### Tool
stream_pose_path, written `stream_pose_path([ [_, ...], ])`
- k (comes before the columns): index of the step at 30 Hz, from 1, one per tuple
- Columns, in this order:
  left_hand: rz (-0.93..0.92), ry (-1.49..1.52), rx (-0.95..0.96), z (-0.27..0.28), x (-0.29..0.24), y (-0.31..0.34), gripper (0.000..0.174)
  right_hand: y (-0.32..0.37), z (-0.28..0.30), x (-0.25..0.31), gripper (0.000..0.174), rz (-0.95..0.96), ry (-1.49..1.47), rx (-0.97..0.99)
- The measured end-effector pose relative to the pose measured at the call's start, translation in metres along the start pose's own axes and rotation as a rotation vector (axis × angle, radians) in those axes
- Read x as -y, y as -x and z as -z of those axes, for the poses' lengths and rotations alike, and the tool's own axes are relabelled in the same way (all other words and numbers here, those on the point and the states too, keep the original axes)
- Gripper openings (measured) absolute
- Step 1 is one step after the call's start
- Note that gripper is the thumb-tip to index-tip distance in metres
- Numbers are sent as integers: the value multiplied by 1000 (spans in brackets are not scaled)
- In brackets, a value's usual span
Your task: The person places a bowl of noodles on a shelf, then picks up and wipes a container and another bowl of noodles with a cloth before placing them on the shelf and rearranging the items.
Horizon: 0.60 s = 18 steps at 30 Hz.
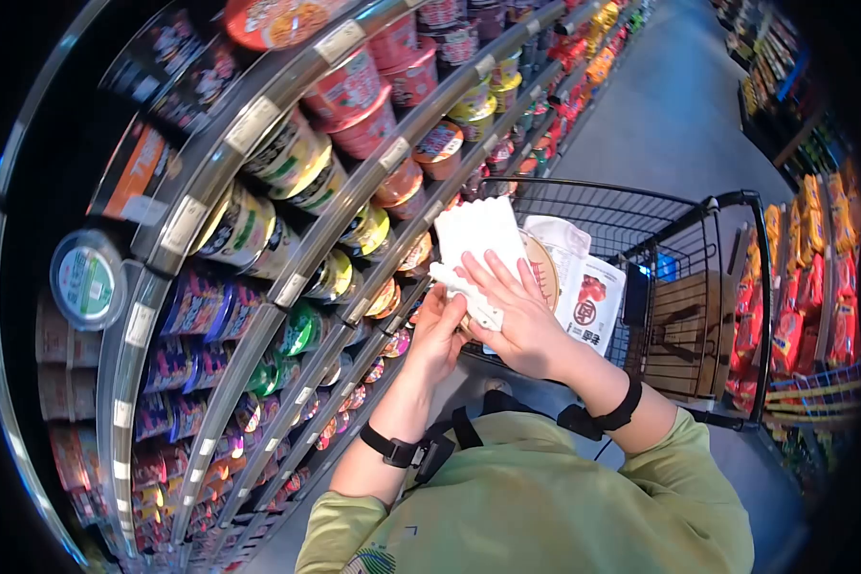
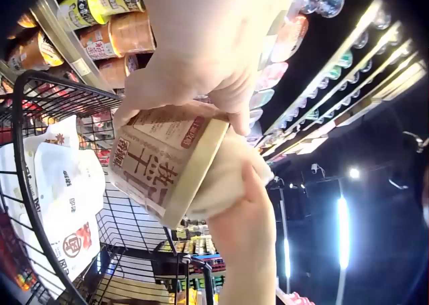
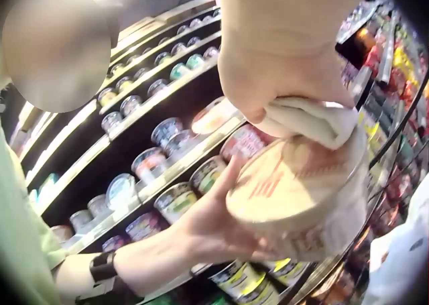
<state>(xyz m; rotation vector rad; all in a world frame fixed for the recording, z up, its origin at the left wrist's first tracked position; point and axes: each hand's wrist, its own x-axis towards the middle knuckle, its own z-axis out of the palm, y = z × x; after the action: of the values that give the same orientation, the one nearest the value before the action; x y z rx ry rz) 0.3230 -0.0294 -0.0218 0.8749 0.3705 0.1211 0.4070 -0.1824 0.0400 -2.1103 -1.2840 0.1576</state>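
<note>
Right fingers [image 1: 489, 277] over cloth [image 1: 476, 230], cart [image 1: 761, 316] beyond.

The cloth [image 3: 315, 120] looks soft and matt, the tub [image 2: 157, 157] smooth, the cart [image 1: 764, 316] metal

Shelves [image 1: 253, 124] left, tubs [image 1: 292, 158] in rows on them. Cart [image 1: 760, 287] right of shelves, bags [image 1: 595, 301] inside, toward its left edge. Rack [image 1: 813, 387] right of cart. Floor [image 1: 679, 96] beyond cart.

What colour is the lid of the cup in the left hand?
The lid is cream with reddish print, seen best in the right wrist view.
</note>
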Motion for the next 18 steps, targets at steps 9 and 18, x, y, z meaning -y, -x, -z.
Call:
stream_pose_path([
  [9,-224,188,-174,45,-39,34,65,22,15,24,67,363,20,402],
  [18,-857,-1478,-256,22,-90,88,96,22,21,9,46,-67,-478,-227],
])
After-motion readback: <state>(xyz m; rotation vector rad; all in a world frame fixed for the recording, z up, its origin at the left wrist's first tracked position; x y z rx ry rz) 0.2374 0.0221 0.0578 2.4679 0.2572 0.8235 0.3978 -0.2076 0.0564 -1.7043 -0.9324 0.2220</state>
